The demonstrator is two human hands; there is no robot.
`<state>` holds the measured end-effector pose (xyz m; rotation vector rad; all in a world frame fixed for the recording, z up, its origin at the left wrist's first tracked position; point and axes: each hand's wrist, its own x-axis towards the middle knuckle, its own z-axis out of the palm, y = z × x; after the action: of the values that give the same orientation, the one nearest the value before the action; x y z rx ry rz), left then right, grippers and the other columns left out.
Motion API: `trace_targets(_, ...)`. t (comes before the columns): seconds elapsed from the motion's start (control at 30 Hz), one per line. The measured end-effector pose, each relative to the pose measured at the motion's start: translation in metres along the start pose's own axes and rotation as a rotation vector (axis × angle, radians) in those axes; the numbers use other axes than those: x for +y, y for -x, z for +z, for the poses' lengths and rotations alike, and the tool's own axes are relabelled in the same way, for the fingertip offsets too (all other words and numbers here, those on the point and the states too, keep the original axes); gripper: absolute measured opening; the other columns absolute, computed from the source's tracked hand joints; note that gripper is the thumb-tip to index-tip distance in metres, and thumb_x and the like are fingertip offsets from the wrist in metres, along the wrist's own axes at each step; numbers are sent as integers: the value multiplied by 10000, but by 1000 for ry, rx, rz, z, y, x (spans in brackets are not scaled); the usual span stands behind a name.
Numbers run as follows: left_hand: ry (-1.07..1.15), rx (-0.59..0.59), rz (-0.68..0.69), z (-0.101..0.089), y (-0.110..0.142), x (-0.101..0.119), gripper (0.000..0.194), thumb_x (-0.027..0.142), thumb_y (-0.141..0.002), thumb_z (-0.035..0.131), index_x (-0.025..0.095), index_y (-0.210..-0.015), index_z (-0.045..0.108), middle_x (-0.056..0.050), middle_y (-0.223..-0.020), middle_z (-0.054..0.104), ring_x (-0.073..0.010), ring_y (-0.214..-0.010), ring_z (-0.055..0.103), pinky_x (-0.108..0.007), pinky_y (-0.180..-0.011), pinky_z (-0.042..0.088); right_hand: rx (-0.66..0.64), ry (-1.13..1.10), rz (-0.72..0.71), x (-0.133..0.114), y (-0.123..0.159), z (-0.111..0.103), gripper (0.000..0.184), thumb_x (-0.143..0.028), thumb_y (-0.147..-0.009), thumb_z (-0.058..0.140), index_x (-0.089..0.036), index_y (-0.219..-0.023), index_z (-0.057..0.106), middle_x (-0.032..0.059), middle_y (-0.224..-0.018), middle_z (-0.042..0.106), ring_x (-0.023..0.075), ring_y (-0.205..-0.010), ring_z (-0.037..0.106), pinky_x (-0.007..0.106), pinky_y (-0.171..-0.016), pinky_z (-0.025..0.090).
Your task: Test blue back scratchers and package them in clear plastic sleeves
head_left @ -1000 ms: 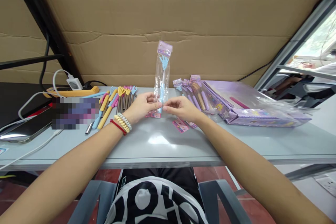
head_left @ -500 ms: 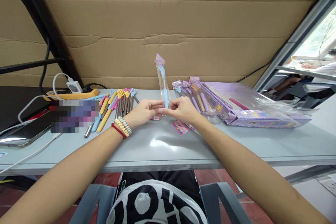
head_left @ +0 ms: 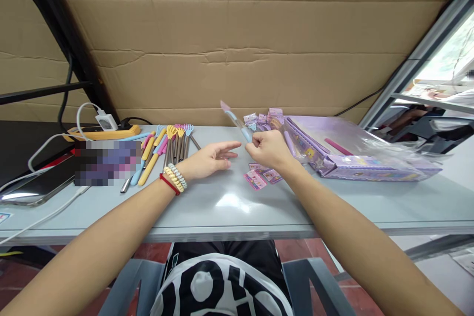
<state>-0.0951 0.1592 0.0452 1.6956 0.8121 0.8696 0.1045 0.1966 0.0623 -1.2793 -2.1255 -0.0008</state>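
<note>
My right hand [head_left: 272, 150] is closed round the lower end of a light-blue back scratcher [head_left: 240, 126] in a clear plastic sleeve with a pinkish top. The sleeve leans up and to the left above the table. My left hand [head_left: 211, 160], fingers stretched out, holds nothing and hovers left of it. Below my right hand lie small pink printed cards [head_left: 255, 179]. Just behind that hand are several bagged back scratchers [head_left: 276, 117], partly covered by it. Loose back scratchers [head_left: 178, 140] with yellow, pink and blue claw heads lie to the left of my left hand.
A purple box [head_left: 370, 165] with clear film and a pink stick stands on the grey table [head_left: 207, 212] at right. On the left are a phone [head_left: 40, 182], white cables and a yellow power strip [head_left: 111, 134]. Cardboard [head_left: 237, 24] walls the back.
My left hand has let go of the sleeved back scratcher and opened. My right hand has moved right with it, tilting it over to the left. More pink cards show on the table.
</note>
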Motion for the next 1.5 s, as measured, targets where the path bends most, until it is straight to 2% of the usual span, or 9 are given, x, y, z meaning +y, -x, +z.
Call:
trace_targets(0.1, -8, 82, -60, -3, 3, 7, 643, 180, -725, 685, 139, -1337, 493, -194, -1224, 597, -277, -1195, 533, -346, -797, 529, -35, 216, 132, 9, -5, -11, 208, -298, -709, 508, -161, -554, 526, 67, -578, 552, 157, -575, 476, 269, -550, 279)
trace_targets(0.2, -96, 148, -98, -7, 5, 9, 593, 224, -749, 683, 117, -1306, 509, -180, -1085, 648, -236, -998, 624, -323, -733, 520, -51, 363, 260, 21, -9, -21, 222, -320, -740, 496, -164, -654, 628, 111, -710, 631, 234, -727, 585, 288, -594, 345)
trace_targets(0.43, -333, 235, -87, -10, 5, 5, 411, 302, -781, 645, 138, -1153, 587, -106, -967, 682, -186, -784, 640, -290, -650, 489, -266, 494, 364, 37, -13, -17, 327, -350, -793, 497, -135, -933, 701, 176, -969, 648, 329, -934, 616, 388, -744, 464)
trace_targets(0.6, -534, 240, -33, -8, 6, 8, 341, 284, -817, 600, 127, -1119, 609, -99, -979, 679, -194, -828, 636, -313, -744, 494, -383, 558, 365, 40, -15, -2, 426, -377, -816, 504, -95, -1087, 673, 229, -1037, 619, 358, -998, 600, 438, -803, 467)
trace_targets(0.9, -990, 152, 115, -14, 5, 2, 280, 256, -870, 476, 140, -1071, 633, -121, -1106, 630, -245, -1036, 573, -359, -935, 420, -350, 546, 326, 44, -15, -5, 550, -537, -861, 447, -90, -1079, 681, 227, -1201, 538, 387, -1169, 472, 469, -875, 445)
trace_targets(1.13, -1091, 153, 106, -22, 5, -4, 300, 276, -875, 456, 144, -1072, 641, -122, -1112, 631, -256, -1036, 569, -362, -910, 417, -129, 339, 251, 53, -16, -10, 349, -473, -836, 514, -148, -785, 631, 132, -950, 612, 261, -904, 572, 336, -738, 425)
trace_targets(1.27, -1118, 205, 64, -31, 6, -3, 334, 259, -845, 477, 112, -1097, 642, -143, -1105, 635, -278, -1018, 578, -382, -909, 419, -14, 12, 148, 53, -15, -13, 342, -439, -822, 515, -158, -627, 518, 27, -640, 534, 134, -625, 466, 256, -603, 344)
trace_targets(1.37, -1113, 333, 15, -45, 9, 1, 331, 236, -809, 492, 112, -1068, 658, -139, -1054, 658, -276, -942, 599, -376, -863, 432, -65, -117, 42, 50, -13, -14, 388, -456, -799, 508, -157, -558, 451, -5, -527, 426, 95, -526, 355, 242, -546, 297)
trace_targets(1.5, -1128, 506, -68, -68, 16, 6, 237, 231, -784, 495, 152, -906, 682, -95, -873, 690, -255, -845, 612, -338, -768, 420, -195, -110, -23, 46, -11, -13, 400, -450, -770, 511, -158, -522, 396, -15, -484, 390, 83, -500, 316, 246, -527, 258)
